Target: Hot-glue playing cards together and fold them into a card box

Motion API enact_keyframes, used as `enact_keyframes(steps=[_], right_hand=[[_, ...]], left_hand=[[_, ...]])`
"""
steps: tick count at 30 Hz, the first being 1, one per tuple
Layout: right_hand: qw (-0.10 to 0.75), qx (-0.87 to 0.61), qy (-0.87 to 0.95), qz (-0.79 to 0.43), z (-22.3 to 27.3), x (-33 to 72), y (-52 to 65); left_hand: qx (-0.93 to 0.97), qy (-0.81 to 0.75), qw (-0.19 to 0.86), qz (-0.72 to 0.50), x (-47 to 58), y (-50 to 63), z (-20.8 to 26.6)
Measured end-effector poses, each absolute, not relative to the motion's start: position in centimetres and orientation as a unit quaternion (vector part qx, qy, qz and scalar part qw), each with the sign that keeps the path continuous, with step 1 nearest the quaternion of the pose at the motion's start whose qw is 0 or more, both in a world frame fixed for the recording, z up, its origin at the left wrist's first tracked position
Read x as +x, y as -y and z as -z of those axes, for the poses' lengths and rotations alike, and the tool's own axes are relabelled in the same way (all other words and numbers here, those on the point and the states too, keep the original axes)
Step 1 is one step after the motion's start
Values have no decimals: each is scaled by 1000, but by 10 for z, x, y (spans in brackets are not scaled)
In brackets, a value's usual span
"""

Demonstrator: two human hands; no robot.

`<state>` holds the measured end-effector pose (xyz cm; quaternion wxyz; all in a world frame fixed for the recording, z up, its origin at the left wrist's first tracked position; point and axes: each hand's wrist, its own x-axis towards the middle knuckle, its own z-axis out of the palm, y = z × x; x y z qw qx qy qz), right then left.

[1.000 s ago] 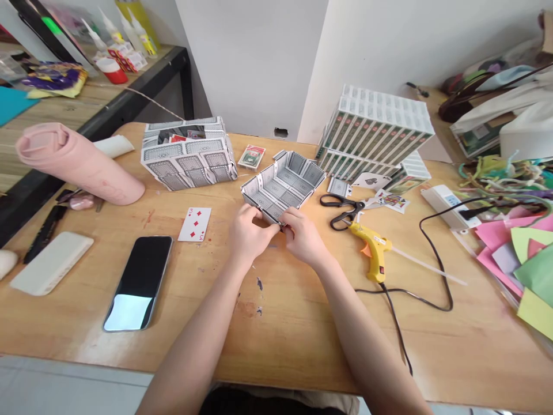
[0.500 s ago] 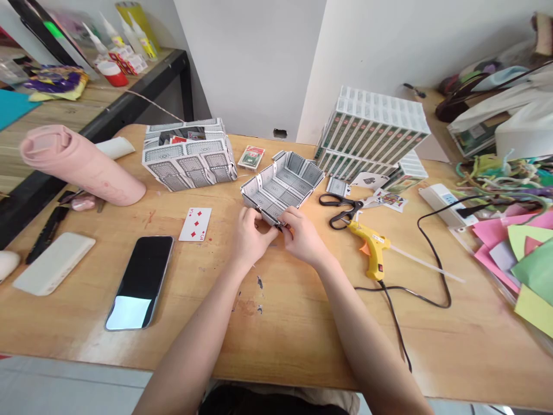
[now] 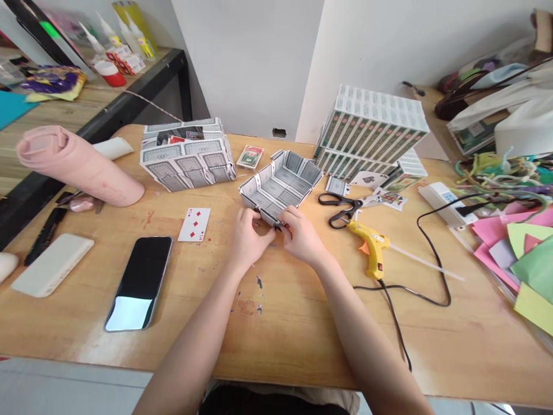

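An open tray made of playing cards (image 3: 280, 183), grey patterned backs facing inward, rests on the table in front of me. At its near end, my left hand (image 3: 253, 237) pinches the left part of the wall between thumb and fingers. Close beside it, my right hand (image 3: 301, 235) grips the same near wall toward its right corner. Both thumbs nearly meet at the wall's lower edge; the fingertips are partly hidden. Left of my hands lies a loose five of diamonds (image 3: 194, 225). To the right are black-handled scissors (image 3: 341, 208) and a yellow glue gun (image 3: 372, 245).
A larger card-covered box (image 3: 185, 155) stands back left, near a card pack (image 3: 250, 157). Stacked card packs (image 3: 375, 124) rise back right. A phone (image 3: 140, 282), white power bank (image 3: 52, 265) and pink roll (image 3: 82, 164) lie left. The glue gun's cord (image 3: 397, 331) crosses the right side.
The view has shifted very slightly. Both hands keep their hold on the tray's near wall, with almost no visible movement.
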<state>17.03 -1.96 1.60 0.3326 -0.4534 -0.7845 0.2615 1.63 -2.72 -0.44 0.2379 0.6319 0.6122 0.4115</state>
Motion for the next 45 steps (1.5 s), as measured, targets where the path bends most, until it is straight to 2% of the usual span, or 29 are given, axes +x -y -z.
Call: enact_keyframes(steps=[10,19,30,39,45], right_hand=[[333,-457,783,-261,-16,170,20],[328,-456,785,-261,-15,171,20],[329,-451,790,-254,-14,171,18],[315,-459,796,-237,-18,171,18],[320,-488,764,-277,-38,185,28]], left_hand=[[625,-630,207,-412,22,23,7],[690,-533,243,-424,6,25,4],[701,-572,124,-408,12,21,4],[685,-571,170,-420,11,17,-1],[676,-579,174,-420,14,18,1]])
